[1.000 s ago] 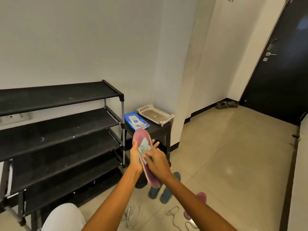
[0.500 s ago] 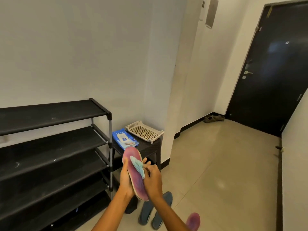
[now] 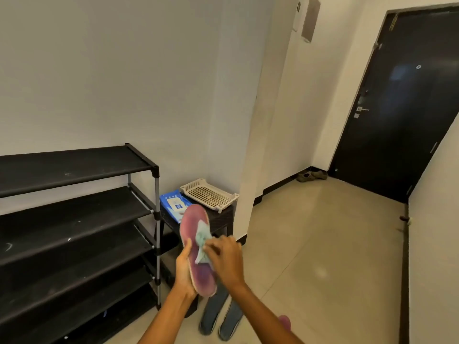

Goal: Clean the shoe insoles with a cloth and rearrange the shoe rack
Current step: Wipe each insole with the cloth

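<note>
Holding: the left hand [image 3: 185, 269] grips a pink insole [image 3: 196, 247] from the side and behind, thumb curled over its left edge.
Wiping: the right hand [image 3: 224, 259] has its fingers bent and pinches a pale green cloth [image 3: 202, 240] against the face of the insole.
Insole place: up in the air between the two hands, in front of the small black surface [image 3: 223, 216], above the floor.
Insole way: it stands almost straight up, long way going up and down, toe end at the top, heel end at the bottom, pink face toward the camera.
Shoe rack: a black shoe rack [image 3: 74, 219] stands at the left against the wall.
On the surface: a blue pack of wipes [image 3: 173, 203] lies beside a cream basket tray [image 3: 208, 194]; the writing on the pack is too small to read.
Floor: two blue insoles [image 3: 221, 316] lie side by side under the hands, and another pink insole [image 3: 284, 320] peeks out behind the right arm.
Far off: a dark door [image 3: 400, 108] with a pair of shoes [image 3: 311, 175] near it.
</note>
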Tool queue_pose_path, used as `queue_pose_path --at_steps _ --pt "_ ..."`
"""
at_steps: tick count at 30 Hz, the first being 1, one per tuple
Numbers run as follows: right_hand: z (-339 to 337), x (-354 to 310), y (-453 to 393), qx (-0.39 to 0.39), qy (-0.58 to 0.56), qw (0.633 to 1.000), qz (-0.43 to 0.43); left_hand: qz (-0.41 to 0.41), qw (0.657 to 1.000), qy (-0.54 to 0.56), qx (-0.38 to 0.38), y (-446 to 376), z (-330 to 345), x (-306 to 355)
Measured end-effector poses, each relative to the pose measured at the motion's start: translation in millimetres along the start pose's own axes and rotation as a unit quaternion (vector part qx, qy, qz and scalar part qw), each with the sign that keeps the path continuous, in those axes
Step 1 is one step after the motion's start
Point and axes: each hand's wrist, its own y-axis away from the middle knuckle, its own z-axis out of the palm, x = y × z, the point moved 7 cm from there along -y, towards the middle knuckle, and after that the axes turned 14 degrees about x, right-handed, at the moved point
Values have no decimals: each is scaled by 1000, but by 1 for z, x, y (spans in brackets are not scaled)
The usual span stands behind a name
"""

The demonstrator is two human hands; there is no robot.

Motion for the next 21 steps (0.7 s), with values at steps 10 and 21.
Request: queue_pose_path --at_steps 10,21 --pt "21 -40 28 -56 -30 997 -45 -1 1000 -6 -26 -5 -15 20" --pt "26 -45 40 -113 -36 991 -53 31 999 -15 -33 -9 -22 33"
